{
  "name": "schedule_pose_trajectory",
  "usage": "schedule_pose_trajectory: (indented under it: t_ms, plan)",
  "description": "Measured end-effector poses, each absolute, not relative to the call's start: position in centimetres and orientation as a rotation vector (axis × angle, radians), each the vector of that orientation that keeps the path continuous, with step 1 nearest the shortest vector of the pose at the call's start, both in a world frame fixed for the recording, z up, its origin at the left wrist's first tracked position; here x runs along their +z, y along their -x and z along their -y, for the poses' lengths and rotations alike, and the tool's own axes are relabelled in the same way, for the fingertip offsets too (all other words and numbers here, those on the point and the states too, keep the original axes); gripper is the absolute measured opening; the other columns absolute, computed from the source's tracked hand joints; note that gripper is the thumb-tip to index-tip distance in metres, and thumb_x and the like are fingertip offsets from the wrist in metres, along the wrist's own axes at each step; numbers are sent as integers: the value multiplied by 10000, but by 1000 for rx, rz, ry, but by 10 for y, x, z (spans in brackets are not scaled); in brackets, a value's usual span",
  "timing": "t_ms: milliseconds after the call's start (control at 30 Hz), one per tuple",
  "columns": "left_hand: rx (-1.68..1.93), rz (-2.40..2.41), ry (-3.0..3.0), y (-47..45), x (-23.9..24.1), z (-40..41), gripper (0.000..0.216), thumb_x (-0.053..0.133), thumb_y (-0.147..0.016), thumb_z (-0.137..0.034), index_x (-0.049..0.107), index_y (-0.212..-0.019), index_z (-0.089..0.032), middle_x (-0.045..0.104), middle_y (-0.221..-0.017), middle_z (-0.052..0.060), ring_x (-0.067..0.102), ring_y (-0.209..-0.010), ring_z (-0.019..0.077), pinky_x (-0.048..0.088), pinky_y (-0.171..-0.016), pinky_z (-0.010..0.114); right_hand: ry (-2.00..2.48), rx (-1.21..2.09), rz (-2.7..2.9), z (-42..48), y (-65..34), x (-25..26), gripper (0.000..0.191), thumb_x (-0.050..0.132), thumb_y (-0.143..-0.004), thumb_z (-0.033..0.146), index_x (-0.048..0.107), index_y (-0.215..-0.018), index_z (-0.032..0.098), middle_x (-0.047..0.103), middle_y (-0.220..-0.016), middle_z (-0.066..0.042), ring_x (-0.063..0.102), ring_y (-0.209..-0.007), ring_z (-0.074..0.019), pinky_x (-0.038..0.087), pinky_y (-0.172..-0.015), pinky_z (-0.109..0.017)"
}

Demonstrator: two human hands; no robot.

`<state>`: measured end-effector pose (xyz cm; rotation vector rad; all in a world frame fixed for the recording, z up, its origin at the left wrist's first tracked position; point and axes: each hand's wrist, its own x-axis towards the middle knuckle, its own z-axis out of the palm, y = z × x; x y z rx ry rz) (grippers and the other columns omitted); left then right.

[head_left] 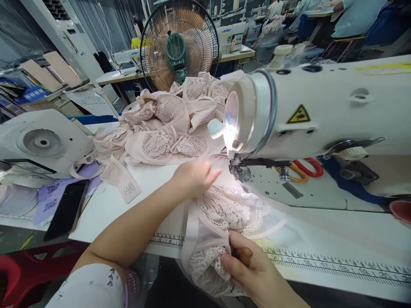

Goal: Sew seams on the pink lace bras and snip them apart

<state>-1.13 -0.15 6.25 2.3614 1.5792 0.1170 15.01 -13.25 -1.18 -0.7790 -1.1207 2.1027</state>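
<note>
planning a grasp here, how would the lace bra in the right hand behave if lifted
The lace bra is probably floppy, since one cup droops past the table edge. It looks light, being thin, sheer fabric. Its openwork lace could snag.

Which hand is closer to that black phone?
Left. The left hand is to the phone's right; the right hand is farther right and lower in view, gripping the lace bra.
</note>
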Motion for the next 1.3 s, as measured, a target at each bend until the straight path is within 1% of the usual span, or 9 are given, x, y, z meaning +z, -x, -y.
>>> schedule_pose_trajectory:
  t_ms: [133,233,400,467,533,733,900,1100,1300]
  plan:
    - [-4,-1573,-1522,31,60,8,475,506,-873,-498,540,-568,-135,531,-493,43,496,-472,138,382,-563,272,766,2009,1219,137,-145,-12,428,561,-844,584,420,-765,187,312,-591,75,290,-464,-47,236,-420,-188]
    - [462,-1338,-846,37,40,17,247,717,-753,-265,573,-627,-110,573,-538,29,531,-472,115,426,-570,251,915,1899,1488,141,-152,4,419,507,-855,583,404,-717,202,389,-504,60,364,-444,-82,282,-465,-221]
    - [739,-1230,-653,30,25,26,67,651,-758,-76,597,-717,-78,640,-660,69,617,-594,136,505,-668,270,1544,865,2196,108,-182,43,358,339,-890,447,450,-649,207,521,-594,-29,466,-547,-159,274,-506,-263]
    - [774,-1210,-605,26,27,27,67,579,-803,-82,594,-739,-68,647,-676,88,630,-614,151,524,-704,297,1826,426,2313,80,-185,49,241,397,-871,296,439,-653,202,554,-699,-37,458,-582,-151,212,-490,-272]
    - [782,-1195,-560,22,28,28,130,506,-857,-125,600,-799,-57,660,-713,112,650,-664,178,534,-751,335,1894,357,2306,54,-181,46,95,457,-808,192,477,-715,197,561,-705,-36,432,-538,-137,194,-481,-277]
    - [770,-1166,-568,21,30,22,204,414,-889,-143,603,-869,-69,676,-759,123,675,-736,204,540,-785,363,1907,278,2310,23,-167,24,140,409,-821,146,547,-827,171,587,-747,-57,471,-571,-157,214,-501,-274]
    - [699,-1229,-688,24,24,4,99,544,-742,-4,625,-772,-53,663,-670,103,652,-620,185,538,-677,325,1713,167,2484,24,-174,12,142,453,-854,196,586,-809,174,608,-892,-78,530,-722,-188,197,-537,-304]
    - [487,-1252,-811,20,19,-21,199,784,-579,-104,661,-729,-61,664,-644,81,630,-592,175,521,-629,311,1605,75,2574,18,-180,5,156,472,-868,202,605,-797,161,608,-893,-92,538,-788,-215,209,-575,-315]
    - [341,-1232,-912,12,22,-37,268,837,-511,-175,658,-685,-77,650,-636,58,609,-590,165,500,-640,312,1545,79,2545,14,-184,0,124,481,-845,178,571,-760,172,606,-845,-72,524,-753,-196,250,-588,-298]
